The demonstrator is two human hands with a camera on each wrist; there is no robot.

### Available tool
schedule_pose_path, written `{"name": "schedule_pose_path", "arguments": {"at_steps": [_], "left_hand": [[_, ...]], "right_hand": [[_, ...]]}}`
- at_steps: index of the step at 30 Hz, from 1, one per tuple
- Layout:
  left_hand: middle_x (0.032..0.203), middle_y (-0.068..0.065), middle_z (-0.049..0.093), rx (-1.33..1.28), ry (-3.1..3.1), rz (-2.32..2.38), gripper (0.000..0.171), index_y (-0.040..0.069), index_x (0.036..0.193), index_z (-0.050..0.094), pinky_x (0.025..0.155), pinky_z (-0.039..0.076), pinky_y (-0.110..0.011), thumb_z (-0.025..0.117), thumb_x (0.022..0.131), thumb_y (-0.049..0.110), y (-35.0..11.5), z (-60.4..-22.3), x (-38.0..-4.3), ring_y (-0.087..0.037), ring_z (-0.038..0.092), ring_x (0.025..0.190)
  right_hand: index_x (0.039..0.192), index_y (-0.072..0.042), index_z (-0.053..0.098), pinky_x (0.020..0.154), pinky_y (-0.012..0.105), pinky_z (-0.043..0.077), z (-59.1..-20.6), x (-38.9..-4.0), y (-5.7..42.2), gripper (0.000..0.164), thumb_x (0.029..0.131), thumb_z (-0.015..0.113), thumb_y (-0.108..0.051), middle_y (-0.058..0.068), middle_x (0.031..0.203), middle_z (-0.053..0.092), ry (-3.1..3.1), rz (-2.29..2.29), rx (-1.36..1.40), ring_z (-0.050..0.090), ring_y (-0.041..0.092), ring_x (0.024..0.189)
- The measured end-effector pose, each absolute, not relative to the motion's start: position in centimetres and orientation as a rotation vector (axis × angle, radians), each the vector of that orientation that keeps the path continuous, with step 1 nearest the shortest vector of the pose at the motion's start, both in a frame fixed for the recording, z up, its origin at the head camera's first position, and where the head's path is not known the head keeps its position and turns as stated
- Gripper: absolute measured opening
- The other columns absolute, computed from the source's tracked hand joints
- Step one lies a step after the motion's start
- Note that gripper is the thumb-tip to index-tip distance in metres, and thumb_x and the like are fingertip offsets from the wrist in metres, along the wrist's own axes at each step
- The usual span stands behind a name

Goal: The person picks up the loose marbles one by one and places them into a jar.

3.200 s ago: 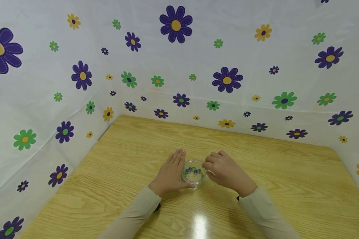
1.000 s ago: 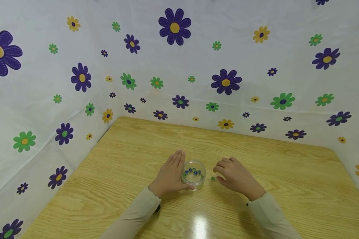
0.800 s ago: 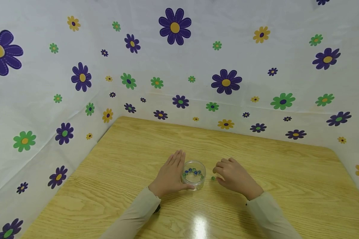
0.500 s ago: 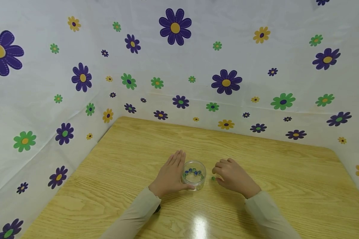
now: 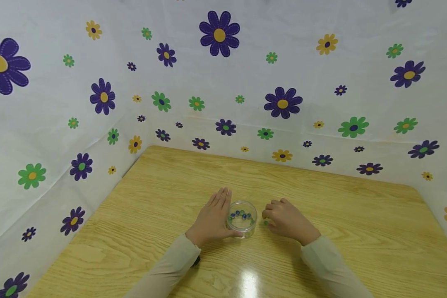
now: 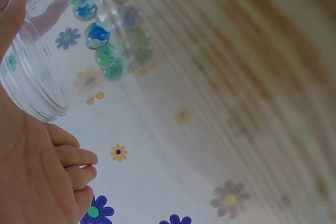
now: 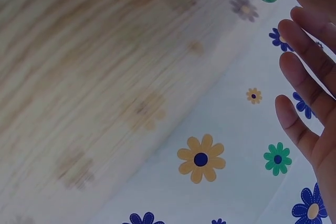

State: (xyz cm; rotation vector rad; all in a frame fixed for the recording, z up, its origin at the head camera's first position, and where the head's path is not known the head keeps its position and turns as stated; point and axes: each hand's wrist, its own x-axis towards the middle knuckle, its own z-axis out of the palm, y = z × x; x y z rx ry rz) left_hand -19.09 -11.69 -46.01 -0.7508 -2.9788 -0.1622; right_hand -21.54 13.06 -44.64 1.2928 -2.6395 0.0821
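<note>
A clear round jar (image 5: 242, 228) stands on the wooden table with several blue and green glass marbles (image 5: 244, 216) at its bottom. My left hand (image 5: 212, 219) holds it from the left, fingers straight along that side and thumb across the near side. Just right of the jar lies a loose green marble (image 5: 266, 222) on the tabletop. Around that marble hover the thumb and fingertips of my right hand (image 5: 288, 221). In the right wrist view, the right hand's fingers (image 7: 294, 74) are spread and relaxed. Through the jar wall, the left wrist view shows blue and green swirled marbles (image 6: 97, 35).
The wooden table (image 5: 171, 174) reaches out on all sides of the jar. White cloth walls (image 5: 223, 78) printed with flowers stand behind it and at its left.
My right hand was at the jar's rim, then moved right of it, leaving the loose green marble in view. Lately it has edged left to that marble. My left hand stayed at the jar.
</note>
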Motion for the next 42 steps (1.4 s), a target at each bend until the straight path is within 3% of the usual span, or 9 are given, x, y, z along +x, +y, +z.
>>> {"name": "schedule_pose_path", "arguments": {"at_steps": [12,18,25,42], "left_hand": [[0.155,-0.023,0.018,-0.747,-2.992,-0.163,0.119,-0.007,0.147,0.016,0.119,0.018,-0.042,0.058,0.072,0.074,-11.5,-45.9,-19.0,-0.031,0.016,0.146],[0.155,-0.022,0.017,-0.744,-2.995,-0.16,0.119,-0.006,0.148,0.015,0.119,0.018,-0.041,0.057,0.072,0.075,-11.5,-46.0,-19.0,-0.03,0.015,0.146],[0.155,-0.023,0.018,-0.745,-2.996,-0.146,0.119,-0.006,0.148,0.015,0.119,0.018,-0.041,0.058,0.072,0.074,-11.5,-46.0,-19.0,-0.031,0.015,0.146],[0.156,-0.022,0.016,-0.739,-3.01,-0.167,0.119,-0.006,0.148,0.013,0.12,0.016,-0.041,0.056,0.072,0.075,-11.6,-46.1,-19.1,-0.03,0.013,0.146]], "right_hand": [[0.079,-0.016,0.072,0.064,0.031,0.046,-45.4,-22.0,12.7,0.012,0.068,0.078,-0.013,-0.004,0.077,0.066,-2.682,0.025,1.295,0.06,0.014,0.074],[0.073,-0.017,0.069,0.059,0.029,0.041,-45.6,-22.2,12.5,0.011,0.069,0.077,-0.01,-0.005,0.072,0.062,-2.713,0.046,1.301,0.056,0.013,0.069],[0.068,-0.015,0.065,0.059,0.032,0.044,-45.4,-21.9,12.4,0.015,0.067,0.079,-0.009,-0.004,0.067,0.059,-2.657,0.093,1.343,0.052,0.013,0.065],[0.069,-0.017,0.067,0.059,0.029,0.042,-45.6,-21.9,12.9,0.013,0.073,0.079,-0.013,-0.006,0.068,0.059,-2.735,0.019,1.289,0.054,0.011,0.066]]}}
